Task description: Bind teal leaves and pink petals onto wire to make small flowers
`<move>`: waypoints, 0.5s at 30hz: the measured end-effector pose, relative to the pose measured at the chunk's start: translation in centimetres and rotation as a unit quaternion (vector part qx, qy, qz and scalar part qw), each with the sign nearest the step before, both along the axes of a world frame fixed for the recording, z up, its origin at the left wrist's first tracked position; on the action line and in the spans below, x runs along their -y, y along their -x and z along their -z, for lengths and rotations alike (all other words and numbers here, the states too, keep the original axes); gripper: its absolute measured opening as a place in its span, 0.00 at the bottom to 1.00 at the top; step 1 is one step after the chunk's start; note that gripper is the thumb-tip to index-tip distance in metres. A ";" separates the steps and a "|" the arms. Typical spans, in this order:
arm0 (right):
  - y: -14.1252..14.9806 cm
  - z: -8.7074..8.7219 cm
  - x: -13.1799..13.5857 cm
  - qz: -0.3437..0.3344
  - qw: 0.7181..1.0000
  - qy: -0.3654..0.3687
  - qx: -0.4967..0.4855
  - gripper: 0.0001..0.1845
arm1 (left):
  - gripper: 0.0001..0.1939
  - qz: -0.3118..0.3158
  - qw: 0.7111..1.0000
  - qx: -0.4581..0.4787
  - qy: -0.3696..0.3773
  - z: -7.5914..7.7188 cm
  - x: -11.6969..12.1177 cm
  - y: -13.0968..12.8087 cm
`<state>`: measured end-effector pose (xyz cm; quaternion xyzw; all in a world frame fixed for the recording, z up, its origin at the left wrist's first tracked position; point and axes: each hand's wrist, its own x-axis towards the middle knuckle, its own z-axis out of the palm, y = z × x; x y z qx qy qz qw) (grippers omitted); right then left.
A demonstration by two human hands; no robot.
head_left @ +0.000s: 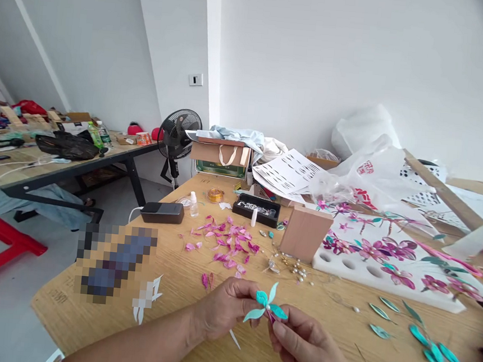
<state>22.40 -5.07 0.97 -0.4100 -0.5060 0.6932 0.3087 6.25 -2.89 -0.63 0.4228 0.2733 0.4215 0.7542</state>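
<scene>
Flower (261, 299) is held in the air over the near side of the table (102, 326), between both hands, teal petals (254, 315) fanned. Table has loose parts around the hands and a bag (375, 176) at the back, probably so small stuff is within reach. Foam (336, 262) lies flat on the right, likely a soft rest. Right hand (301, 341): thumb and forefinger pinching the purple stem (271, 316) just below the petals, likely so the front isn't covered. Left hand (224, 309): fingers drawn together at the flower's left side, presumably steadying it; contact is hidden, can't tell exactly what they pinch. Block (304, 234) stands upright just beside the foam, reason unclear. Tray (242, 211) sits further back; its walls presumably stop the white bits (256, 206) scattering. Pink flowers (371, 250) are spread over the foam, likely so they don't crush each other. Leaves (436, 353) lie right, well apart from the pink petals (220, 256), maybe sorted by colour. Beads (301, 273) are bunched near the block. Pearl (267, 306) sits at the flower's centre, teal petals around it.
</scene>
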 end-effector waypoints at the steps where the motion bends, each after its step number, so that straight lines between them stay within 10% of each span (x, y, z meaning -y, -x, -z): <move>1: 0.0 0.0 0.0 0.005 1.000 0.004 -0.003 0.22 | 0.11 0.003 1.000 0.011 0.014 0.0 0.0 0.0; 15: -0.8 -0.2 0.0 -0.056 0.996 -0.054 0.037 0.20 | 0.15 0.048 0.996 0.050 0.059 -0.4 0.2 0.2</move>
